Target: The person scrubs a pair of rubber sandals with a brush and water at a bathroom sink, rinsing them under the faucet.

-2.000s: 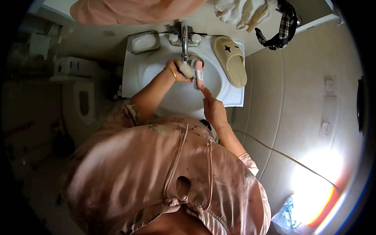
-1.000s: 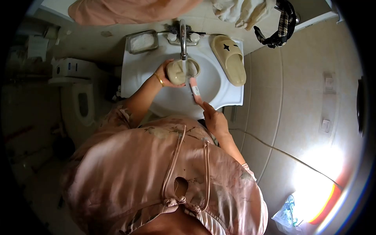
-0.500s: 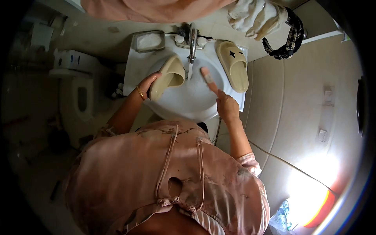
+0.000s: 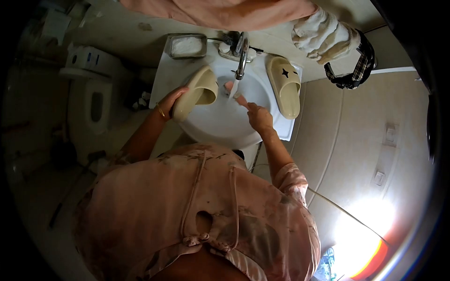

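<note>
My left hand [image 4: 171, 101] grips the sole end of a beige slipper [image 4: 197, 92] over the left side of the white sink [image 4: 220, 122]. In my right hand [image 4: 260, 117] is the handle of a pink brush [image 4: 241, 99], its head under the stream of water from the chrome faucet [image 4: 242, 56]. The water partly hides the brush head. A second beige slipper [image 4: 287, 89], with a black star mark, lies on the right rim of the sink, touched by neither hand.
A soap dish [image 4: 187, 46] stands at the back left corner of the sink. White cloth [image 4: 323, 36] and a dark headband [image 4: 358, 70] hang at the upper right. On the left is a toilet [image 4: 97, 105]. A cable [image 4: 347, 213] runs along the right wall.
The slipper in my left hand has turned from end-on beneath the faucet to side-on, and moved left. The brush has come back leftward into the water stream. The view has shifted and tilted.
</note>
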